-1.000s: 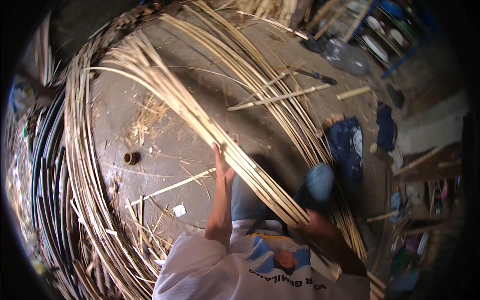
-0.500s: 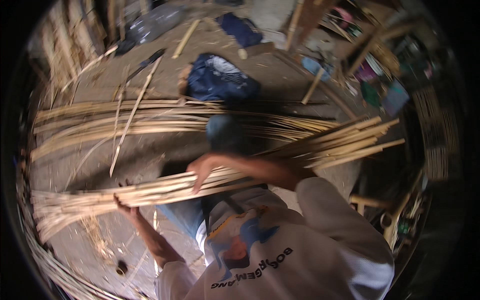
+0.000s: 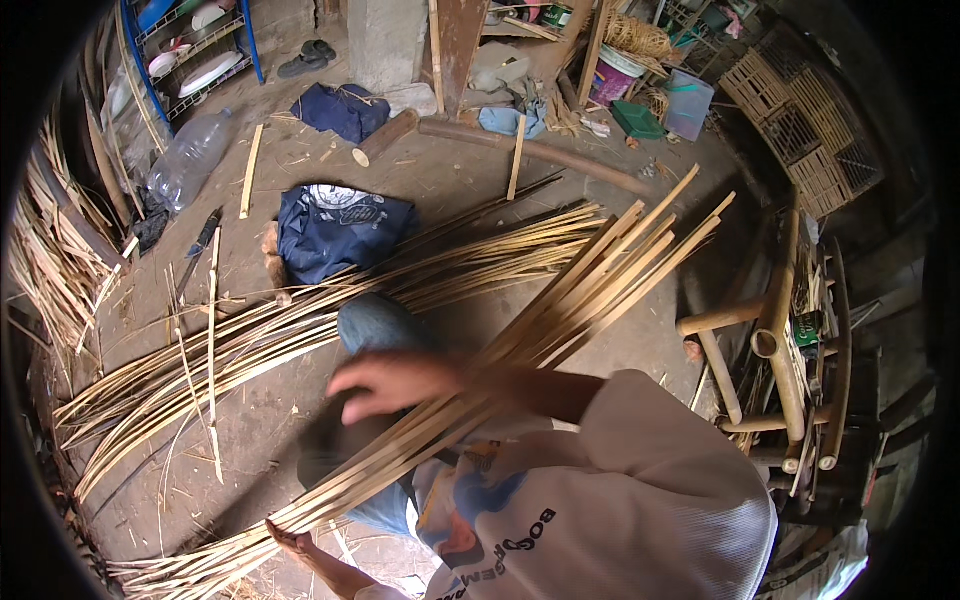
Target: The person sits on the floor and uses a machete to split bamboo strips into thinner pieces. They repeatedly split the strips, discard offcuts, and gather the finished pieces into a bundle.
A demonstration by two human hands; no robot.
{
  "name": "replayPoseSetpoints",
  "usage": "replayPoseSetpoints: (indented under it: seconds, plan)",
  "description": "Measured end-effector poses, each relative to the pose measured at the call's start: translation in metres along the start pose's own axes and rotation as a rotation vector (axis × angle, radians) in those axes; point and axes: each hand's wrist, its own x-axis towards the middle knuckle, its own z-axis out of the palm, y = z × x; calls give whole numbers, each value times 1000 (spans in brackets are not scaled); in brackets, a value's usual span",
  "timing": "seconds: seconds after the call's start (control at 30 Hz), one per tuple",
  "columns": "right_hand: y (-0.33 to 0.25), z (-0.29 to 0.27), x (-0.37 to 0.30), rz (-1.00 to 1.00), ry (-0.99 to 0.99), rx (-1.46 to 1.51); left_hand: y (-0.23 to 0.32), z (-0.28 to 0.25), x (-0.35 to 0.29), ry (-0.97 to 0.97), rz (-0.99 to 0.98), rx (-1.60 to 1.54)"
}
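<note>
A long bundle of split bamboo strips [image 3: 400,445] lies slanted across my lap, its right end raised toward the upper right. My left hand [image 3: 292,541] holds the bundle near its lower left part, with some fingers hidden by the strips. My right hand [image 3: 395,384] is blurred by motion, its fingers stretched out to the left beside the bundle and holding nothing. The right forearm crosses over the strips. Beyond my knee, another spread of bamboo strips [image 3: 220,350] rests on the floor.
A dark blue cloth bag [image 3: 335,232] sits past the floor strips. Left of it lie a knife [image 3: 206,232] and a clear plastic jug [image 3: 190,160]. A bamboo frame [image 3: 770,340] stands to the right, with slatted crates [image 3: 800,130] behind. A bamboo pole [image 3: 540,152] lies farther back.
The bundle has tilted, its left end lower and nearer me. My right hand has come off the strips, while the left moved down with them. The view has turned and shifted.
</note>
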Motion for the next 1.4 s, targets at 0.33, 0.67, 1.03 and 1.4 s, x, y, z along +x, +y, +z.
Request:
replayPoseSetpoints:
  seconds: [0.33, 0.67, 1.03, 1.4]
  plan:
    - [17, -383, -334, 1126, 1156, -1074, 16, -12, 9, 105, -51, 41]
    - [128, -376, -453, 490, 968, -275, 41, 15, 10, 381, -94, 595]
    - [18, -273, -299, 1335, 965, -770, 204, 229, 101, 374, -351, 685]
    - [22, -325, -364, 1324, 1195, -1073, 309, 490, 157, -1214, -246, 165]
